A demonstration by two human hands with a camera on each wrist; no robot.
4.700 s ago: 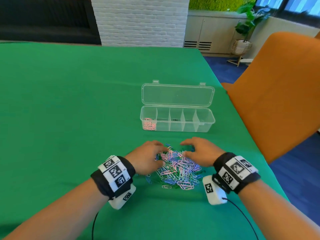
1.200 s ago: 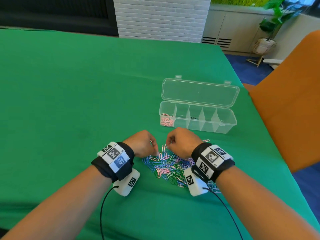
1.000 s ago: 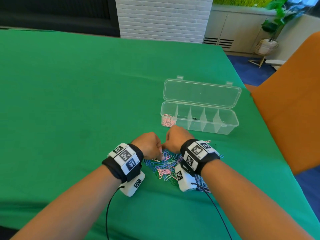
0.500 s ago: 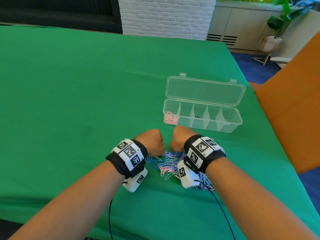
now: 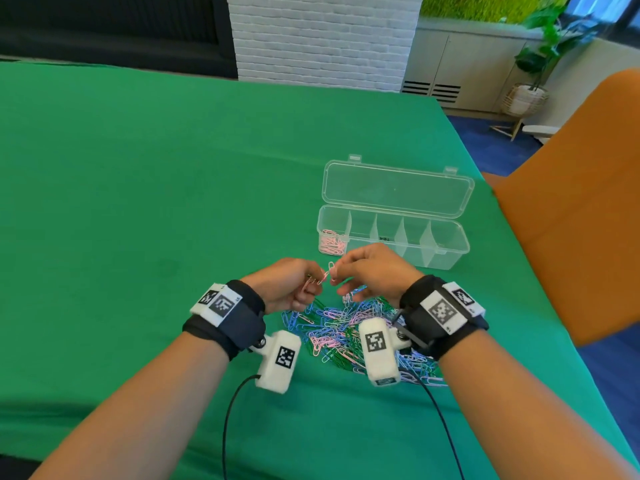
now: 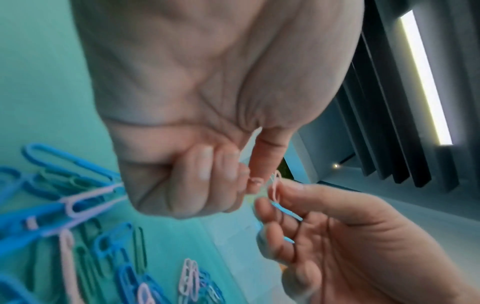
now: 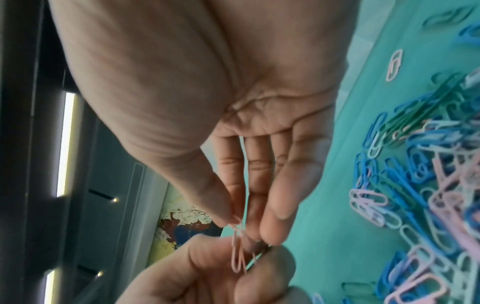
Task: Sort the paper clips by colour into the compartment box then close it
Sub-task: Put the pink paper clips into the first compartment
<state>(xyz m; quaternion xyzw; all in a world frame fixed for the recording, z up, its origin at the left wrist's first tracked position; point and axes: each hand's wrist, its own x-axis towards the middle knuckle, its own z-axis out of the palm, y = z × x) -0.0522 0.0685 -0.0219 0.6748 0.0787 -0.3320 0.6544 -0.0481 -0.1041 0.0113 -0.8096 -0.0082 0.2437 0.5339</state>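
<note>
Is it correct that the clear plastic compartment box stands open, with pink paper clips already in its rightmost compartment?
Not quite. The clear plastic compartment box does stand open, but the pink paper clips lie in its leftmost compartment, not the rightmost; the rightmost looks bare. The head view shows this.

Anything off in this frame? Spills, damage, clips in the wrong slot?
Nothing stands out. The compartment box sits flat, lid open, pink clips only in its leftmost slot. The unsorted pile stays on the cloth. Both the left hand and right hand pinch pink paper clips.
</note>
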